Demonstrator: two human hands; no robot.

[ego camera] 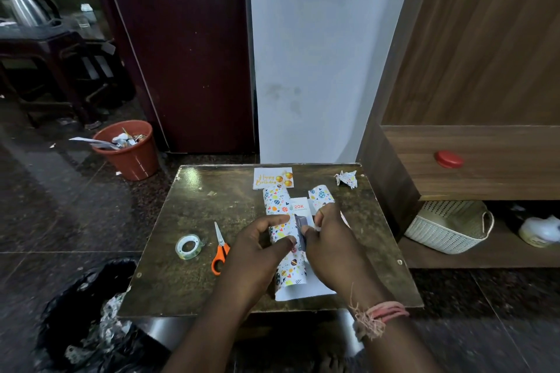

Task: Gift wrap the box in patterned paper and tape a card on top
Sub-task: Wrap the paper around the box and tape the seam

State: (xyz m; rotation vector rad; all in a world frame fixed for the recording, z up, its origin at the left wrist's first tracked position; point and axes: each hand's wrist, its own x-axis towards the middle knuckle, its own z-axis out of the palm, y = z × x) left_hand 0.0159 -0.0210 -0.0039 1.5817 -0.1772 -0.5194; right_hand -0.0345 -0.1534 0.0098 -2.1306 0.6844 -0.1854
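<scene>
A small white box (300,206) with orange "20K" print lies on patterned paper (289,269) in the middle of the small dark table (188,275). The paper's left flap curls up over the box's left side. My left hand (260,251) pinches that flap between thumb and fingers. My right hand (330,242) is closed on the paper at the box's right side, and a dark object shows between the two hands. A white "Happy Birthday" card (272,178) with gold balloons lies flat at the table's far edge.
A clear tape roll (188,246) and orange-handled scissors (220,248) lie left of my hands. A crumpled paper scrap (347,179) sits at the far right corner. An orange bin (128,148), a black rubbish bag (91,312) and a white basket (451,227) surround the table.
</scene>
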